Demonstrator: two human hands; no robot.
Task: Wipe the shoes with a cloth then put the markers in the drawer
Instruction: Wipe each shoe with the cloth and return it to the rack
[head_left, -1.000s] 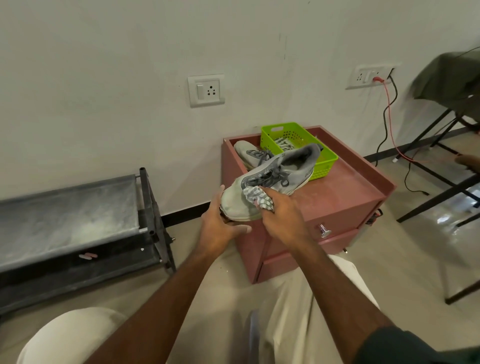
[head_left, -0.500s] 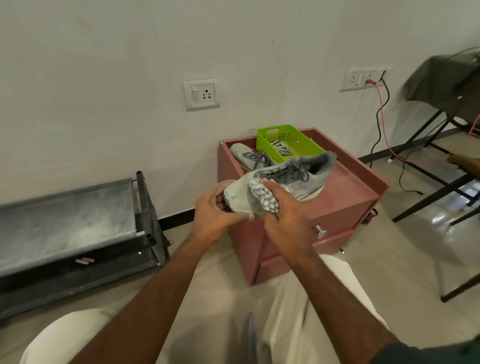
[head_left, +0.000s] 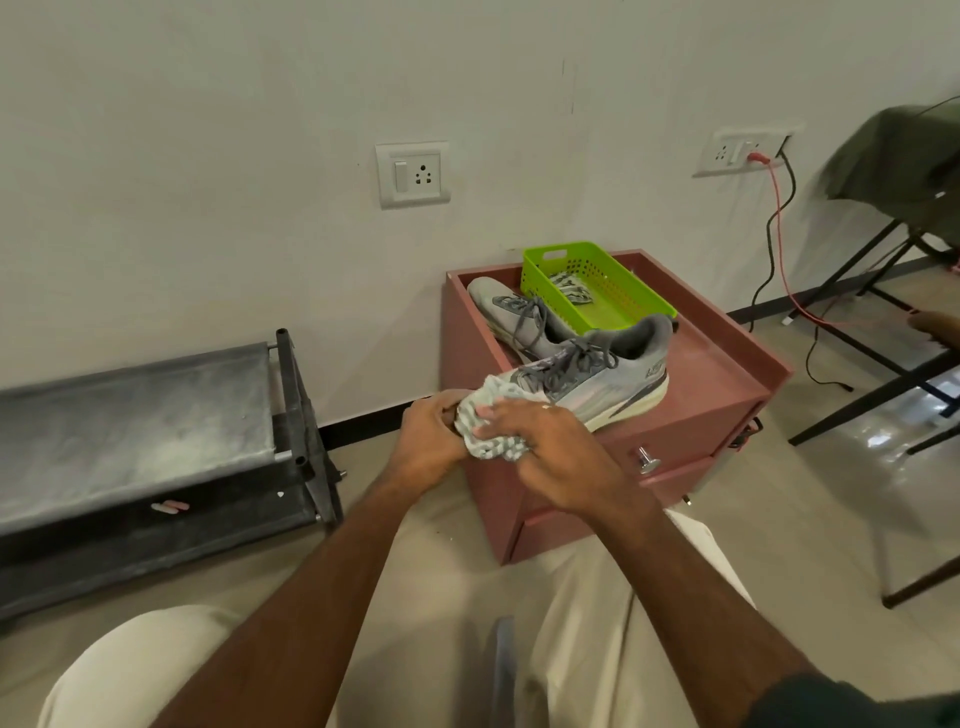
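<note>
Partly cloth-hidden shoe (head_left: 597, 379) toe, hands (head_left: 498, 441) overlapping.

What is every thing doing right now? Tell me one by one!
Right hand: grips the cloth, pressing it on the shoe's toe.
Left hand: holds the toe end.
Cloth: bunched up.
Held shoe: laced, heel resting on the cabinet.
Other shoe: lying untouched behind.
Green basket: upright.
Drawer: closed.

Pink cabinet top (head_left: 727, 374) centre right: bare patch at right corner, open from frame right. Green plastic basket (head_left: 602, 306) and second grey sneaker (head_left: 511, 317) block rear. Raised rim rings top. Metal drawer knob (head_left: 647, 460) unobstructed below.
</note>
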